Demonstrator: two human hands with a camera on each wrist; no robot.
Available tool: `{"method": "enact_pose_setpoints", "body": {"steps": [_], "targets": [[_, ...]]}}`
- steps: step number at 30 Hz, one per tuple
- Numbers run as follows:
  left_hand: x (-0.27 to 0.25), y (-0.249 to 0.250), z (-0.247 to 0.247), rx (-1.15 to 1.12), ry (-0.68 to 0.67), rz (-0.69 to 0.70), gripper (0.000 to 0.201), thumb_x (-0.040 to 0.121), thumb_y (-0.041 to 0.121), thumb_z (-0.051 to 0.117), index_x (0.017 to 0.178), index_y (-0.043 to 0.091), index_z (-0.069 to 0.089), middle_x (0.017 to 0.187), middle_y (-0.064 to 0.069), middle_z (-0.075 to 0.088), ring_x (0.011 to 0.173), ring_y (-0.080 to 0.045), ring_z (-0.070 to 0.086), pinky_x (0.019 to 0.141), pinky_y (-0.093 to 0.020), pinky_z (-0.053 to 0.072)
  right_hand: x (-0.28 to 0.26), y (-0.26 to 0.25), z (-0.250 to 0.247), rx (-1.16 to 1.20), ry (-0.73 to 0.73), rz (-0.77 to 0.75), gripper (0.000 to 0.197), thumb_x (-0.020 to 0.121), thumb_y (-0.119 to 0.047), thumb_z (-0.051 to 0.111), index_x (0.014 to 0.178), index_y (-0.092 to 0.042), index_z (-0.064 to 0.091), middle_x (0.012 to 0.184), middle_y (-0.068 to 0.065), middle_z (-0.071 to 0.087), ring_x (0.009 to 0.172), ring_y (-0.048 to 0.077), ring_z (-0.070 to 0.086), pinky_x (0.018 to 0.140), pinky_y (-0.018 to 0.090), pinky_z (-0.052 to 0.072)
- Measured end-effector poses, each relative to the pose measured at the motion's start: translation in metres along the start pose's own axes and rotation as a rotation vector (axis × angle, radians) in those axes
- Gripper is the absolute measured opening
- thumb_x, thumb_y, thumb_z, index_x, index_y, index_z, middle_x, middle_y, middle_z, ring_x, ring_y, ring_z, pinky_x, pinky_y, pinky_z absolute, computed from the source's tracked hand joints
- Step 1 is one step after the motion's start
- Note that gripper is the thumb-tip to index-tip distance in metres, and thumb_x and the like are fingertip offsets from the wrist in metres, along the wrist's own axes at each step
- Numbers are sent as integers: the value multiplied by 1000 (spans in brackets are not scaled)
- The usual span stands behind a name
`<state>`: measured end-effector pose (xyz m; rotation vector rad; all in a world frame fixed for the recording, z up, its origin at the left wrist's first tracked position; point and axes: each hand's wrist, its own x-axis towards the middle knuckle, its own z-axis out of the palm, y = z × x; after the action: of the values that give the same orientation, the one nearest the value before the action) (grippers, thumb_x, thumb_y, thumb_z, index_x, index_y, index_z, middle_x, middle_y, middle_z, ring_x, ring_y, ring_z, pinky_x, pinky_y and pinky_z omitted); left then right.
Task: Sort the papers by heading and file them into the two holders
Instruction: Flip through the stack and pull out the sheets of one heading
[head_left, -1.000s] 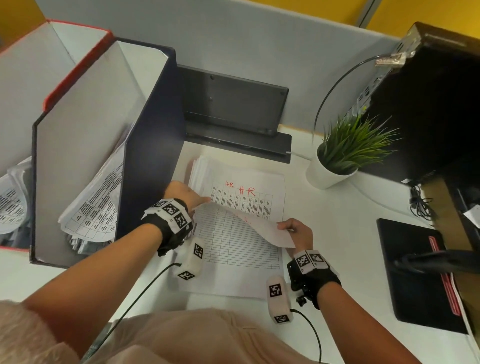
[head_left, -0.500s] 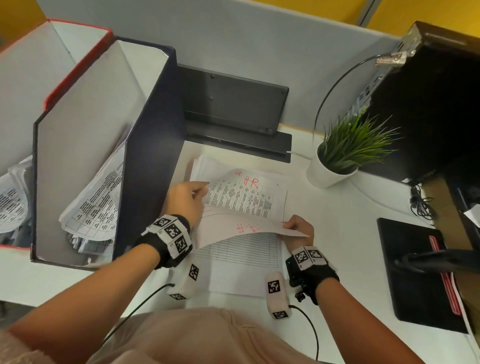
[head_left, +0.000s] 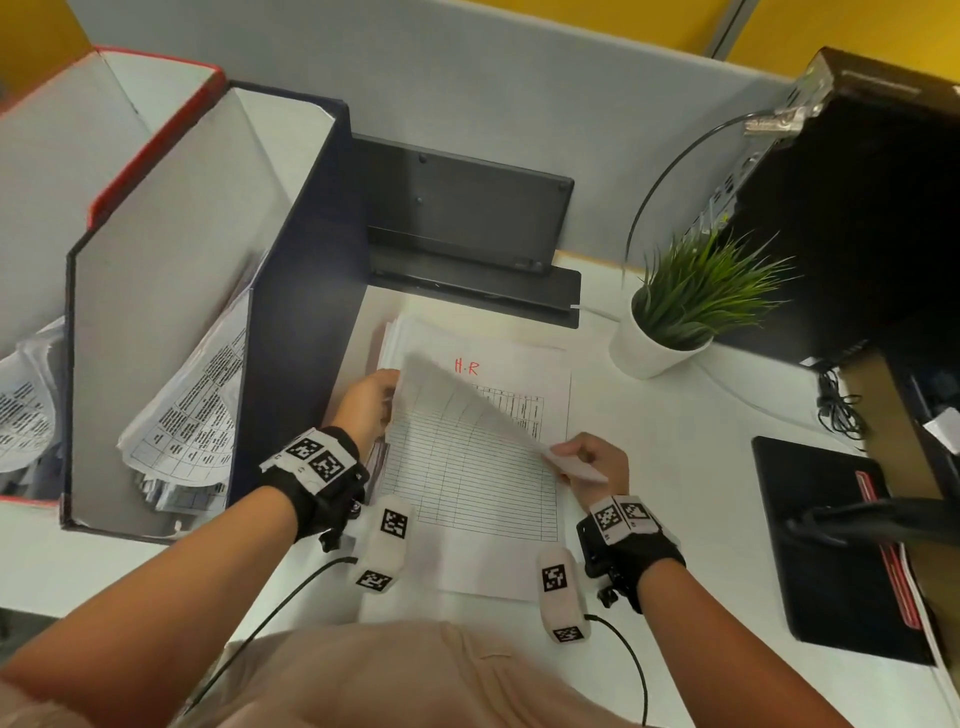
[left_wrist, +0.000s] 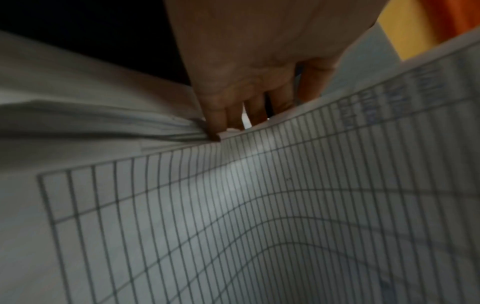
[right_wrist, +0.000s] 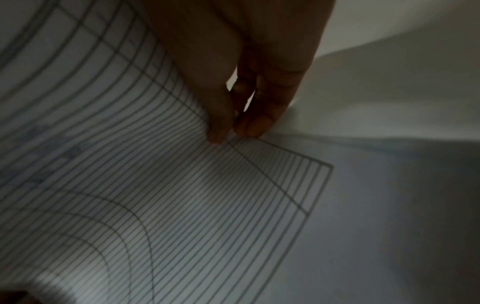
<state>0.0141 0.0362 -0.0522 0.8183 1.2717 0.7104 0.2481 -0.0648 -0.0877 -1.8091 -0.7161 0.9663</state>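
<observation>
A stack of papers (head_left: 524, 374) lies mid-desk, and its exposed sheet is headed "H.R" in red. Above it curls a loose ruled-table sheet (head_left: 467, 467). My left hand (head_left: 371, 402) holds that sheet's left edge, fingers (left_wrist: 233, 115) tucked at the stack's side. My right hand (head_left: 592, 457) pinches its right edge between thumb and fingertips (right_wrist: 249, 125). The dark blue holder (head_left: 291, 312) stands left of the stack with printed sheets (head_left: 192, 415) in it. Further left, the red-edged holder (head_left: 156, 140) also holds papers (head_left: 26, 410).
A potted plant (head_left: 675, 322) stands right of the stack. A black monitor base (head_left: 467, 234) sits behind it against the grey partition. A black pad (head_left: 831, 545) and a dark computer case (head_left: 857, 208) fill the right side.
The top sheet has come further off the stack and turned, its ruled face now showing. My left hand shifted along its left edge. A sheet headed H.R is uncovered beneath.
</observation>
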Motion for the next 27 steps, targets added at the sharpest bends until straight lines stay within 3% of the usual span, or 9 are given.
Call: {"method": "enact_pose_setpoints", "body": {"steps": [2, 4, 8, 11, 14, 18, 22, 24, 27], "targets": [[2, 4, 1, 39, 48, -29, 27, 83, 30, 48, 83, 11, 66, 86, -5, 67, 74, -20, 61, 65, -29, 46, 0, 3, -1, 193, 13, 51, 56, 70, 25, 46, 34, -18, 57, 38, -5, 53, 54, 22, 43, 53, 20, 40], [5, 8, 0, 141, 184, 3, 20, 86, 23, 52, 82, 10, 66, 87, -7, 68, 70, -18, 61, 60, -27, 46, 0, 4, -1, 303, 7, 97, 59, 66, 26, 40, 27, -15, 55, 35, -4, 49, 54, 23, 40, 54, 21, 36], [11, 9, -5, 582, 276, -3, 13, 83, 13, 68, 75, 3, 66, 73, -10, 64, 74, -26, 63, 71, -35, 56, 3, 3, -3, 357, 21, 144, 59, 68, 23, 38, 24, -13, 51, 34, -6, 46, 53, 21, 39, 42, 13, 39], [8, 14, -4, 729, 237, -29, 26, 72, 24, 79, 76, 1, 67, 65, -5, 61, 59, -19, 61, 47, -23, 47, 2, 4, -2, 349, 33, 149, 59, 69, 23, 38, 24, -14, 50, 34, -7, 45, 54, 20, 38, 46, 15, 38], [8, 18, -1, 853, 234, 21, 30, 67, 28, 82, 74, 2, 68, 60, -1, 59, 52, -11, 56, 40, -17, 38, 0, 2, -1, 383, 36, 174, 60, 69, 24, 37, 24, -14, 49, 36, -8, 44, 51, 19, 41, 51, 19, 39], [9, 18, -2, 862, 201, 46, 24, 72, 19, 79, 81, -2, 70, 66, -5, 62, 64, -18, 62, 49, -20, 44, -4, 2, 1, 403, 35, 135, 60, 69, 28, 35, 27, -12, 50, 36, -5, 47, 38, 6, 47, 39, 10, 39], [4, 16, -1, 906, 195, 118, 20, 82, 15, 70, 88, -4, 71, 88, -17, 69, 84, -29, 66, 76, -36, 55, -2, 0, -1, 294, 31, 167, 53, 75, 21, 45, 38, -15, 55, 44, -6, 50, 49, 11, 44, 41, 13, 40], [1, 13, -2, 925, 196, 177, 18, 86, 13, 65, 94, -2, 72, 95, -17, 69, 87, -29, 66, 79, -36, 54, -1, -3, -1, 312, 15, 227, 38, 71, 11, 54, 42, -13, 57, 55, 5, 48, 53, 16, 44, 43, 16, 42], [-6, 6, -4, 886, 250, 317, 17, 87, 11, 62, 100, 5, 72, 99, -13, 70, 85, -24, 65, 77, -31, 52, -3, -9, 2, 448, 18, 228, 44, 62, 11, 49, 26, -13, 52, 62, 7, 42, 57, 22, 40, 54, 25, 38]]}}
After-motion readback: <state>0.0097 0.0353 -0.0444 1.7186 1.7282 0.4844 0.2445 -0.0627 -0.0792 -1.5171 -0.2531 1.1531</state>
